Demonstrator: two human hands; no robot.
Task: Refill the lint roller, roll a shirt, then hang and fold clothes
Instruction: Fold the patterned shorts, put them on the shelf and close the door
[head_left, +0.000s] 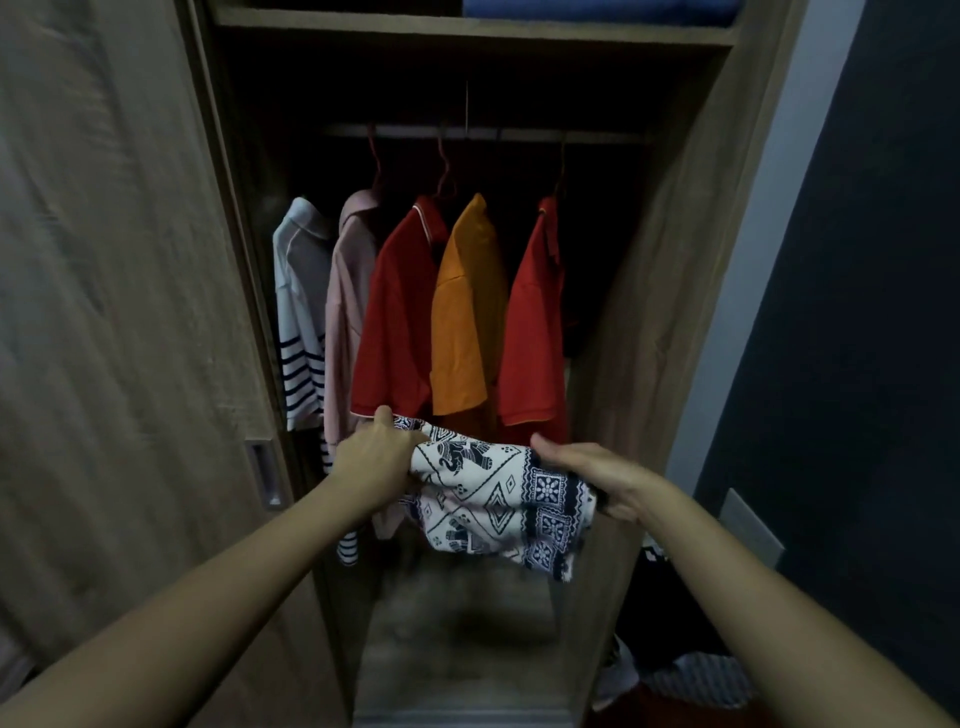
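Observation:
A folded white garment with a dark blue elephant print (493, 493) is held in front of the open wardrobe, below the hanging shirts. My left hand (371, 457) grips its left end, thumb on top. My right hand (592, 475) grips its right end, fingers curled under the cloth. Several shirts hang on red hangers from the rail (483, 132): a white striped one (298, 322), a pink one (345, 312), a red one (397, 312), an orange one (465, 312) and another red one (535, 322).
The sliding wardrobe door (119, 312) stands at the left with a recessed handle (265, 475). A shelf (467, 28) above carries blue folded cloth (597, 10). The wardrobe floor (462, 639) lies below the garment. Striped and dark clothes (691, 680) lie on the floor at the lower right.

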